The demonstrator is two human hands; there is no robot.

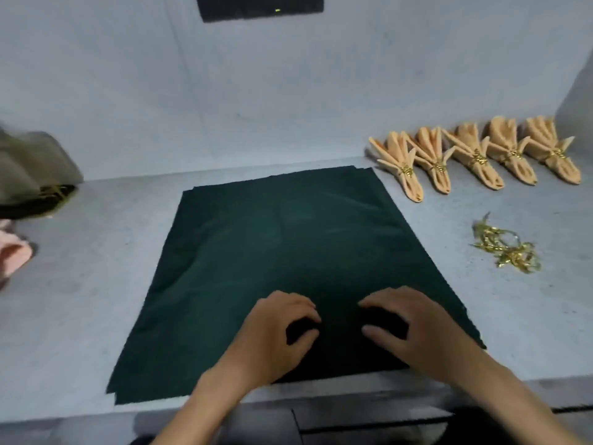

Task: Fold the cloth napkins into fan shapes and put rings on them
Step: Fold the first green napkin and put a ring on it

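Both hands, left hand [282, 329] and right hand [407, 326], pinch the green napkin [272, 245] near its front edge.

Dark green napkin [282, 252], plain, beneath both hands. Five peach fan-folded napkins [475, 155] with gold rings, beyond the right hand. Loose gold rings [507, 248], right of it. Olive cloth [32, 162] and pink cloth [12, 252], far left. Grey speckled table [96, 284].

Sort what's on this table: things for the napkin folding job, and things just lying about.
For the job:
green napkin
left hand, right hand, both on it
pile of gold rings
five finished orange fans

Lying about:
grey-brown cloth
pink cloth
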